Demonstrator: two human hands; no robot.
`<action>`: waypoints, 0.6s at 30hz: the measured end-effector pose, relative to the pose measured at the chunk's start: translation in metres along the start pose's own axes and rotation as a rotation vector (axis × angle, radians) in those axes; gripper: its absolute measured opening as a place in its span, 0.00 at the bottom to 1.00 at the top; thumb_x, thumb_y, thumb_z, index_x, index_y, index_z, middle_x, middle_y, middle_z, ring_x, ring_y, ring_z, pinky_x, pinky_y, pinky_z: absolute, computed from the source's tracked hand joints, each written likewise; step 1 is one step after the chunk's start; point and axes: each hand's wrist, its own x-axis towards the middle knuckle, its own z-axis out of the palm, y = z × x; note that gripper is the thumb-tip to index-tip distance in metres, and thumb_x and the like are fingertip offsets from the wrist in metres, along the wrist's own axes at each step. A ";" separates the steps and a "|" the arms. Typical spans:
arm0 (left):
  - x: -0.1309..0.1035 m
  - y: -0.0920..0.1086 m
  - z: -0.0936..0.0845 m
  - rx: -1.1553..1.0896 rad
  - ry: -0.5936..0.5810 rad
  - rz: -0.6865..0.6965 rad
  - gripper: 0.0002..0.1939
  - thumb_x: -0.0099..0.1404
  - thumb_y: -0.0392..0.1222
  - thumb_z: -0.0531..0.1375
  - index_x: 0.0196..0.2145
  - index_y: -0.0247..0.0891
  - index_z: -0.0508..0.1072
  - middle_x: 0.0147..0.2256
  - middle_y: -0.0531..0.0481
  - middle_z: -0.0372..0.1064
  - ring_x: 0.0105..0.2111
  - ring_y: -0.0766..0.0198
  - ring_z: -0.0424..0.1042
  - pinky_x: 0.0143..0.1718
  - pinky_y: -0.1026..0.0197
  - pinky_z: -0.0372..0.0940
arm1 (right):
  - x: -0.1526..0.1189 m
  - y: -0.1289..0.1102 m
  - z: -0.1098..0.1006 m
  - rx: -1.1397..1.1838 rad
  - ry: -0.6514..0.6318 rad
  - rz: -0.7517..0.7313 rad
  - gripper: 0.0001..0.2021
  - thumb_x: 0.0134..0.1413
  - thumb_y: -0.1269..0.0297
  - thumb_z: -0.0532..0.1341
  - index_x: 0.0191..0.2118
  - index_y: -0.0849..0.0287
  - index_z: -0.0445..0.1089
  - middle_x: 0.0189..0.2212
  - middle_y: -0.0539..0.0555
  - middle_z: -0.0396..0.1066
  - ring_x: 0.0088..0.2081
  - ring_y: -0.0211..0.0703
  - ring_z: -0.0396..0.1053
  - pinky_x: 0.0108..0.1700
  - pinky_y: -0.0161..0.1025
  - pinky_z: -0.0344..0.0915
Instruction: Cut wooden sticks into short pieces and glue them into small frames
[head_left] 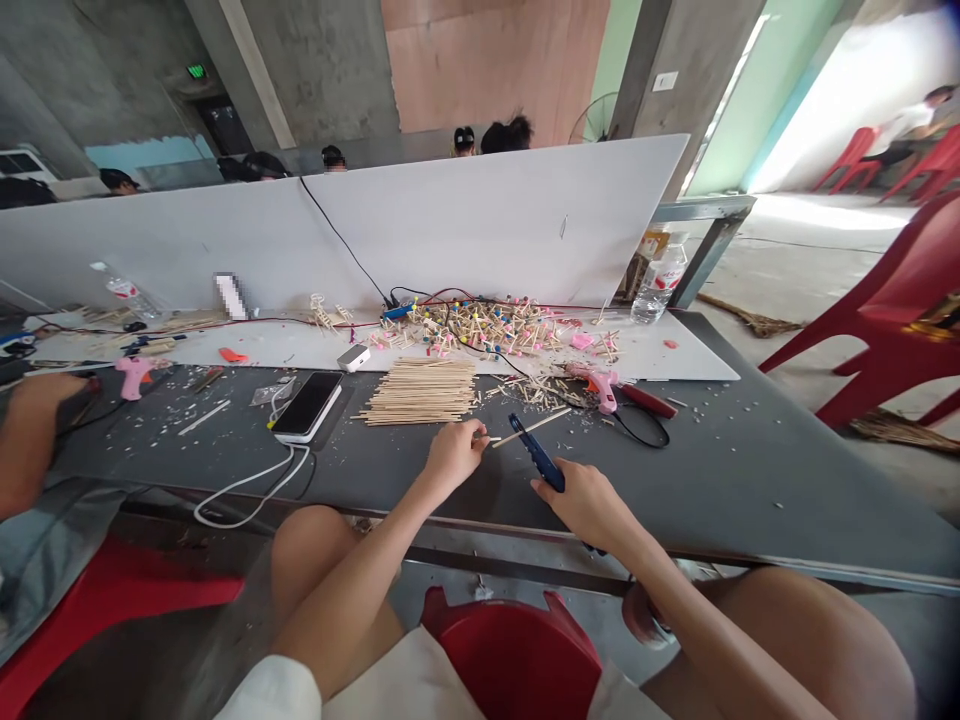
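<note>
My left hand (457, 450) pinches a short pale stick (493, 439) between its fingertips, just below a stack of wooden sticks (420, 392). My right hand (589, 498) is wrapped round a dark blue cutting tool (541, 458) that points up and to the left. A longer thin stick (534, 427) slants past the tool's tip; whether it touches the blades or the left fingers is too small to tell. Short stick pieces (544, 393) lie scattered beyond the tool.
Behind are a colourful pile of stick pieces (502, 325), a pink glue gun (602, 388), a bottle (660, 280) and a white divider (450, 225). A phone (309, 405) with a white cable lies left. Another person's hand (52, 390) is at far left.
</note>
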 end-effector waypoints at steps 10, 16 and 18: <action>-0.012 0.017 -0.002 -0.289 0.038 0.316 0.14 0.72 0.46 0.53 0.36 0.37 0.75 0.24 0.51 0.70 0.22 0.67 0.66 0.27 0.66 0.55 | 0.001 -0.002 0.005 0.067 0.010 -0.050 0.09 0.60 0.58 0.56 0.30 0.55 0.64 0.24 0.52 0.69 0.26 0.42 0.63 0.29 0.35 0.50; -0.013 0.015 0.002 -0.243 0.115 0.353 0.13 0.72 0.41 0.53 0.36 0.37 0.76 0.27 0.49 0.73 0.24 0.66 0.67 0.29 0.65 0.55 | -0.005 -0.013 0.008 0.113 -0.014 -0.046 0.08 0.59 0.60 0.57 0.31 0.56 0.63 0.26 0.53 0.71 0.27 0.42 0.65 0.30 0.35 0.50; -0.013 0.014 0.001 -0.228 0.127 0.360 0.13 0.72 0.40 0.53 0.36 0.37 0.76 0.27 0.49 0.73 0.25 0.65 0.68 0.29 0.65 0.56 | -0.006 -0.017 0.009 0.112 -0.008 -0.036 0.07 0.59 0.61 0.57 0.31 0.56 0.62 0.26 0.53 0.71 0.27 0.42 0.65 0.30 0.35 0.50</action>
